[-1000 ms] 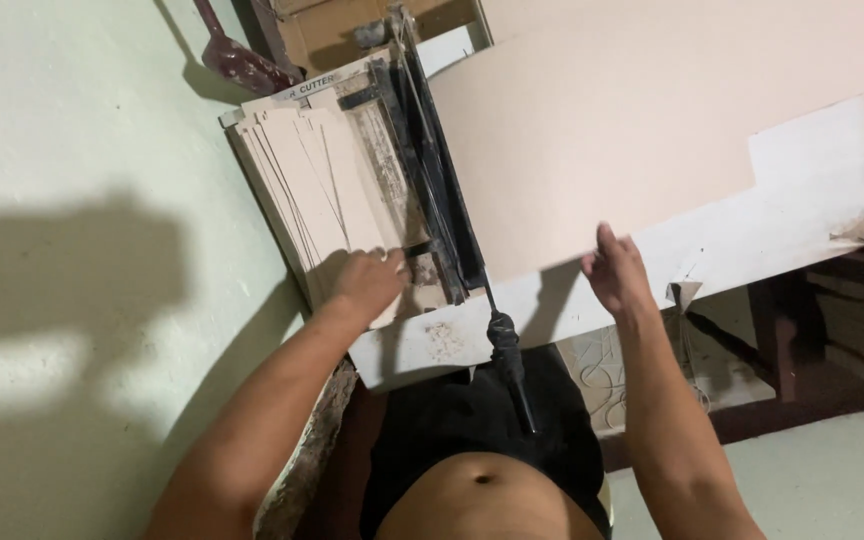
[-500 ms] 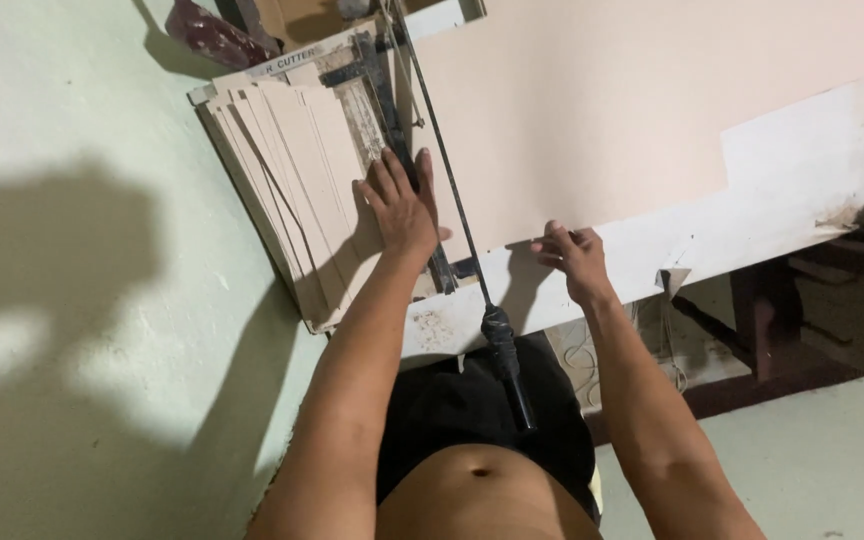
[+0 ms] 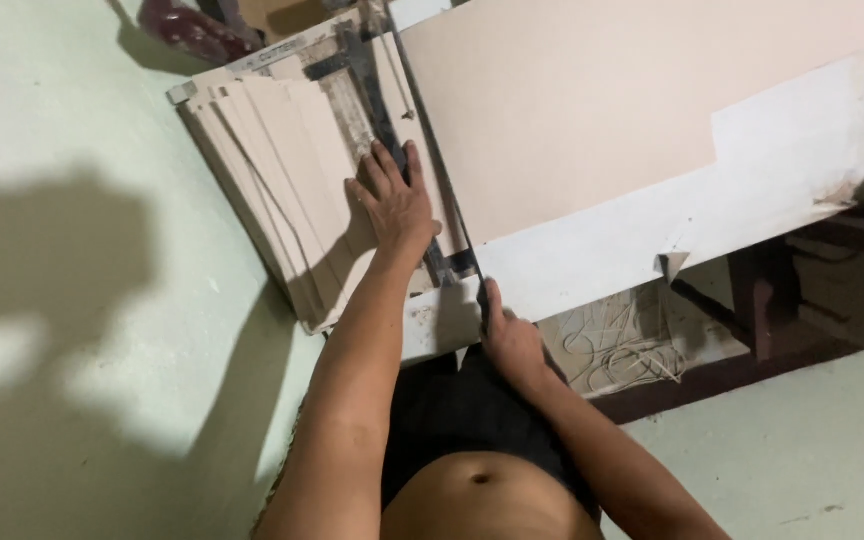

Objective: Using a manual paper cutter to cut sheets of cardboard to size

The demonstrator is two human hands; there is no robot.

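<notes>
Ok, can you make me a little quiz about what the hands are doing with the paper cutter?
1. True or false: the left hand lies flat on the cut card strips beside the cutter's black bar.
2. What does the right hand grip?
A. a red cup
B. the cutter's handle
C. a pencil
3. Fill in: the big pale sheet lies on the ____ table.

Key:
1. True
2. B
3. White
</notes>
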